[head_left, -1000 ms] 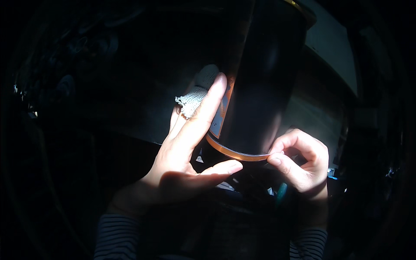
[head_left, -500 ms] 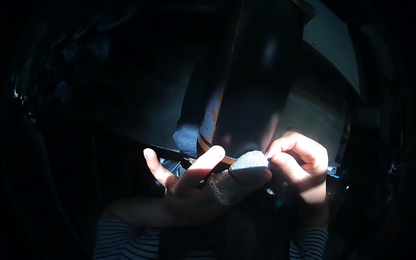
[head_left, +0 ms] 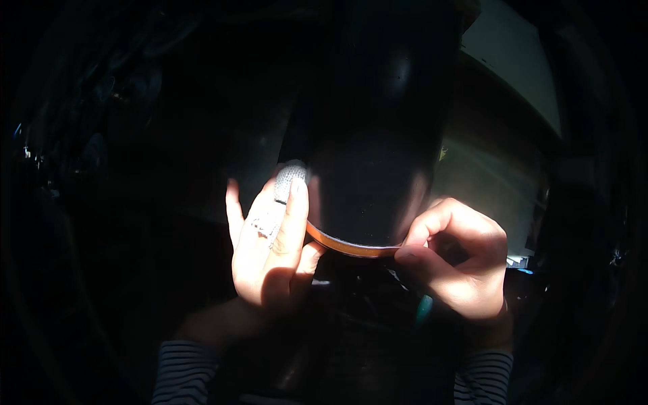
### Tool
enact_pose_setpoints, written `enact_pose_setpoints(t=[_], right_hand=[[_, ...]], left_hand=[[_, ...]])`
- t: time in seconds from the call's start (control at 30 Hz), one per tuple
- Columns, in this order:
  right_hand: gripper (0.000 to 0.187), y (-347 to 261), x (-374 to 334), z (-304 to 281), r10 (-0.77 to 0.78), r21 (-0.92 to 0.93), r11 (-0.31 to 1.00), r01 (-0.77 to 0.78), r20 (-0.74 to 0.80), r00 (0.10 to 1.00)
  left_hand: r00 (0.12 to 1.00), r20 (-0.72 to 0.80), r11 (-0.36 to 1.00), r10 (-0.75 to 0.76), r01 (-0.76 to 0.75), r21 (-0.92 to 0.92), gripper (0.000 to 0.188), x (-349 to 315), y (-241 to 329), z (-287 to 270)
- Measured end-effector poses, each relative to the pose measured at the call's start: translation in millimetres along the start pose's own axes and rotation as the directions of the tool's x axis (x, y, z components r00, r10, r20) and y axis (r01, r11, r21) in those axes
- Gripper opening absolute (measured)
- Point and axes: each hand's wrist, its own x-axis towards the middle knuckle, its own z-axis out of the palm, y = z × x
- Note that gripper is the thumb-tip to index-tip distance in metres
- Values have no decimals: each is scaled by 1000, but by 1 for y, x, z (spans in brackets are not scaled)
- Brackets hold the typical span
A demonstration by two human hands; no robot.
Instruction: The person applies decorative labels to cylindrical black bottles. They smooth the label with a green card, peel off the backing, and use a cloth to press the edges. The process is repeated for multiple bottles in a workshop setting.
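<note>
A smooth, dark rounded body [head_left: 378, 148] fills the middle, with a curved orange band [head_left: 344, 246] along its near lower edge. My right hand [head_left: 459, 260] pinches with thumb and forefinger at the right end of this band. At the left end, my left hand [head_left: 273, 236] rests with its fingers stretched upward beside the dark body. The thumb of that hand lies just below the band, and the little finger stands apart. A whitish knitted cover [head_left: 289, 181] wraps one left finger. Deep shadow hides the body's left side.
A pale panel [head_left: 509, 64] slants at the upper right, above a greyish surface [head_left: 486, 169] right of the dark body. Beneath my right hand is a small green object [head_left: 424, 308]. Most of the surroundings are too dark to make out.
My left hand has turned from palm-up to upright and moved up and left, the knitted cover with it. My right hand has shifted slightly left along the band. Dark blue fabric is no longer visible.
</note>
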Motion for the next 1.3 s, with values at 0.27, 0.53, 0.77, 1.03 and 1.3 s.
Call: enact_pose_setpoints(t=[0.27, 0.53, 0.77, 1.03, 1.3], right_hand=[[9, -6, -2, 0, 35, -69, 997, -32, 32, 999], [7, 5, -14, -1, 113, -24, 992, -124, -263, 958], [28, 12, -31, -15, -452, -597, 706, 382, 36, 891], [33, 20, -33, -19, -507, -622, 638, 453, 104, 856], [36, 27, -35, -23, -507, -588, 668, 456, 89, 857]], left_hand=[[991, -132, 942, -30, 72, 328, 60, -11, 36, 3], [968, -213, 956, 130, -66, 284, 73, 10, 45, 15], [994, 108, 932, 23, 17, -362, 102, 60, 34, -15], [949, 227, 758, -220, 313, -572, 99, 67, 51, -21], [920, 350, 487, -177, 391, -781, 98, 74, 57, -28]])
